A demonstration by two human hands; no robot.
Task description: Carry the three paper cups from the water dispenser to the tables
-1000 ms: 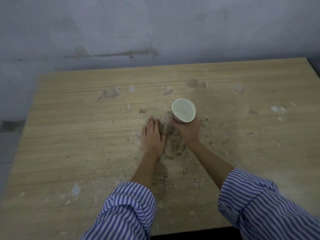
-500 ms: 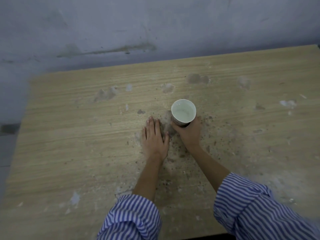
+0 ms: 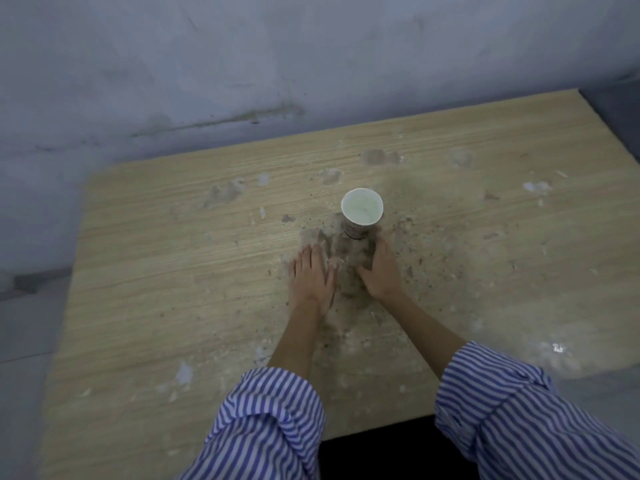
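One white paper cup (image 3: pixel 362 210) stands upright on the dusty wooden table (image 3: pixel 166 271), near its middle, and pale liquid shows inside. My right hand (image 3: pixel 380 270) lies on the table just in front of the cup. Its fingers are loose, with the tips close to the cup's base but not wrapped around it. My left hand (image 3: pixel 311 277) rests flat on the table to the left of the right hand, palm down and holding nothing. No other cup is in view.
The table stands against a stained grey wall (image 3: pixel 242 64). Its top is covered in dust, grit and pale smears, thickest around my hands. The table's right edge (image 3: pixel 609 143) and near edge (image 3: pixel 374 427) are visible, with grey floor (image 3: pixel 20 341) on the left.
My right hand has let go of the cup and drawn back toward me, so the cup now stands on its own. The left hand stays flat on the table.
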